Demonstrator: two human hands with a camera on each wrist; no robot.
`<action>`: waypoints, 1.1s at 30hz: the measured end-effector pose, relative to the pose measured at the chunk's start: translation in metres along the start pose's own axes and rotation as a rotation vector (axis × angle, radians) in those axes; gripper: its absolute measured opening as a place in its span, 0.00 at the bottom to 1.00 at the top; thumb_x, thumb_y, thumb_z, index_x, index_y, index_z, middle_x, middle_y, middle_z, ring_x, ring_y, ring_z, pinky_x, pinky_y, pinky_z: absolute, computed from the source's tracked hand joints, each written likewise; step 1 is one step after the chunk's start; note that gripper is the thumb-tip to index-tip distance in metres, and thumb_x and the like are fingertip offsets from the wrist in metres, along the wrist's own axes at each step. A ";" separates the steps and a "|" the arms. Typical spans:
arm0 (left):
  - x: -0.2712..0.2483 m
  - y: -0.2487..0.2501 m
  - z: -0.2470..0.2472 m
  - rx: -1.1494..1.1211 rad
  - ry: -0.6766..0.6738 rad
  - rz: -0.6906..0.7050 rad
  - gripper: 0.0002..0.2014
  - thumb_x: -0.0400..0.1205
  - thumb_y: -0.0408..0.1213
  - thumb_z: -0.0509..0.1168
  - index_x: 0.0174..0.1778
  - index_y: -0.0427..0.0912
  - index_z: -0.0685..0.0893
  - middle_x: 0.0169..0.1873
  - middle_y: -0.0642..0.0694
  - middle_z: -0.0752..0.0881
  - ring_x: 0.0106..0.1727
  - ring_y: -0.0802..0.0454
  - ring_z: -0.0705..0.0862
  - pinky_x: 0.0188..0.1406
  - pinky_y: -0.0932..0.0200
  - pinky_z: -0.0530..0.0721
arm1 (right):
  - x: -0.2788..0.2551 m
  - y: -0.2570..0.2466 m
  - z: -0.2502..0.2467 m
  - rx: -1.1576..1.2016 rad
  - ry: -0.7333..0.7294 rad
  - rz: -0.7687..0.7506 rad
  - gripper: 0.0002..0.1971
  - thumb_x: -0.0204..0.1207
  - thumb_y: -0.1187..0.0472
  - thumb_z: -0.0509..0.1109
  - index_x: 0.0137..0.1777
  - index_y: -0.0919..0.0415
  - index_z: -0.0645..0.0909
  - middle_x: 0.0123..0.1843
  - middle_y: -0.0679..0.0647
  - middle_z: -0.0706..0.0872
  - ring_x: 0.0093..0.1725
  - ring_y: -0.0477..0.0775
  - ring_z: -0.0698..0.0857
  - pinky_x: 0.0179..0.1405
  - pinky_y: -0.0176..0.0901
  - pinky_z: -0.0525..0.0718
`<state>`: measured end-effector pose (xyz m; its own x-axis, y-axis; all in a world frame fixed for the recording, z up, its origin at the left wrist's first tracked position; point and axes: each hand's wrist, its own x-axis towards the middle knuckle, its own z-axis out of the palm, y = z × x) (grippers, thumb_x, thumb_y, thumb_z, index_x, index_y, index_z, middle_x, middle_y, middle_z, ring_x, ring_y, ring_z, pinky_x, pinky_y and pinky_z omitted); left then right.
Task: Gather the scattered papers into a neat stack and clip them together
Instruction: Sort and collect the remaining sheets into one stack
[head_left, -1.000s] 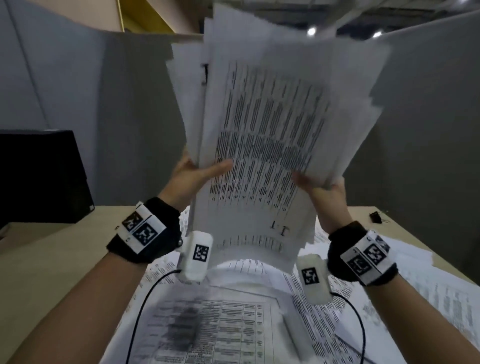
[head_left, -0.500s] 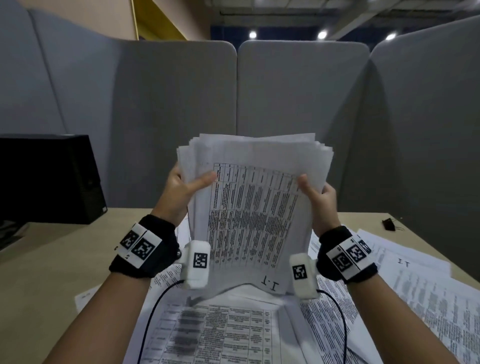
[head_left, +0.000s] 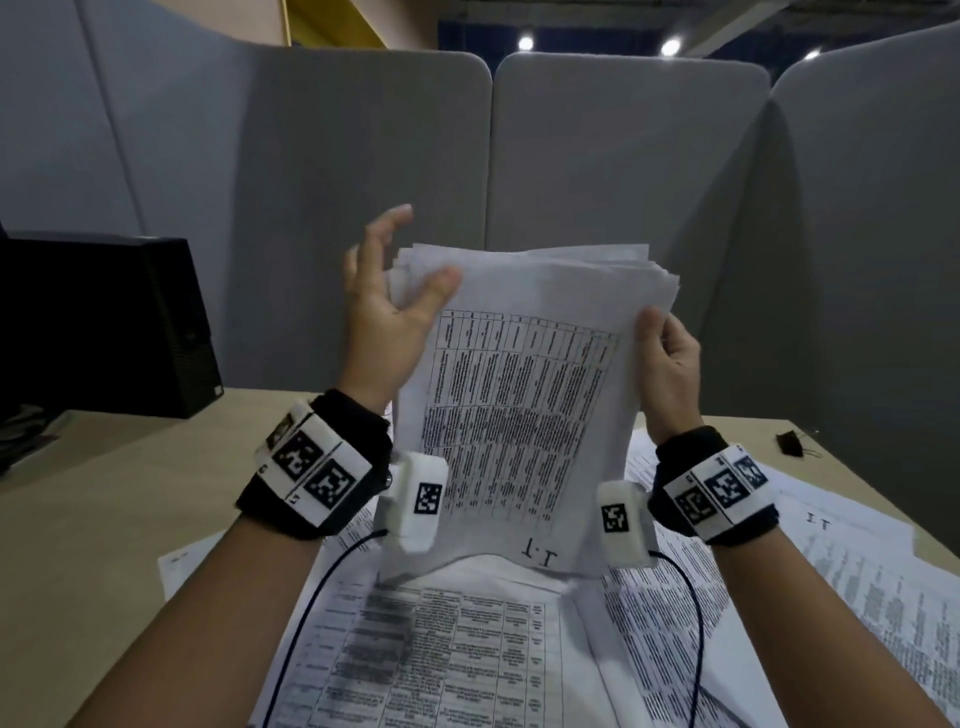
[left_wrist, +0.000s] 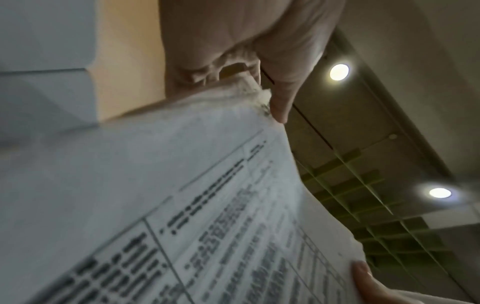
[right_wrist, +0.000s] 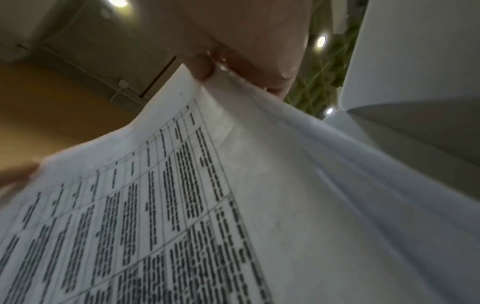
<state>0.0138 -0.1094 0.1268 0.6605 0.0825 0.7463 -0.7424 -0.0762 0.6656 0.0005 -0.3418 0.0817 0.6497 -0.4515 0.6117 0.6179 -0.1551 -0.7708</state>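
Upright in front of me, the stack of papers (head_left: 524, 415) stands on its lower edge on the loose sheets (head_left: 441, 654) that cover the desk (head_left: 104, 519). I see my right hand (head_left: 667, 374) pinching the stack's right edge near the top, thumb on the printed face and fingers behind; the right wrist view shows that thumb pressed on the top sheet. My left hand (head_left: 384, 312) is spread and relaxed at the stack's upper left corner, fingers straight, the thumb lying across the front of the corner; in the left wrist view the fingers sit against the sheet edges, though I cannot tell how firmly. The top edges of the stack are uneven, several sheets poking out. More printed sheets lie spread to the right. A black binder clip (head_left: 789, 444) sits on the bare desk at the far right, well apart from the stack. A black box (head_left: 104, 322) stands at the far left, against grey partition panels (head_left: 623, 156).
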 end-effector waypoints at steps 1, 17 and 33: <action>-0.002 0.000 0.004 0.025 0.011 0.021 0.18 0.76 0.38 0.70 0.62 0.48 0.77 0.65 0.45 0.71 0.61 0.65 0.73 0.60 0.79 0.74 | 0.000 -0.001 0.004 -0.016 0.016 -0.019 0.17 0.83 0.53 0.55 0.34 0.56 0.74 0.23 0.35 0.83 0.25 0.33 0.80 0.27 0.30 0.79; -0.015 -0.034 0.002 -0.197 -0.111 -0.526 0.37 0.78 0.46 0.68 0.79 0.43 0.57 0.65 0.51 0.78 0.64 0.55 0.79 0.70 0.55 0.72 | -0.045 0.038 -0.006 -0.003 -0.206 0.287 0.38 0.55 0.45 0.82 0.64 0.59 0.74 0.52 0.49 0.86 0.51 0.47 0.88 0.57 0.49 0.87; -0.074 -0.098 -0.025 0.005 -0.463 -0.795 0.20 0.72 0.28 0.73 0.59 0.42 0.80 0.49 0.49 0.86 0.51 0.56 0.85 0.71 0.45 0.76 | -0.058 0.050 0.006 -0.088 -0.239 0.327 0.17 0.60 0.71 0.80 0.49 0.63 0.83 0.38 0.44 0.90 0.38 0.38 0.89 0.40 0.34 0.87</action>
<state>0.0346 -0.0835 0.0062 0.9560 -0.2935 -0.0014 -0.0511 -0.1712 0.9839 -0.0038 -0.3181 0.0082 0.8965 -0.2741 0.3481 0.3282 -0.1170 -0.9374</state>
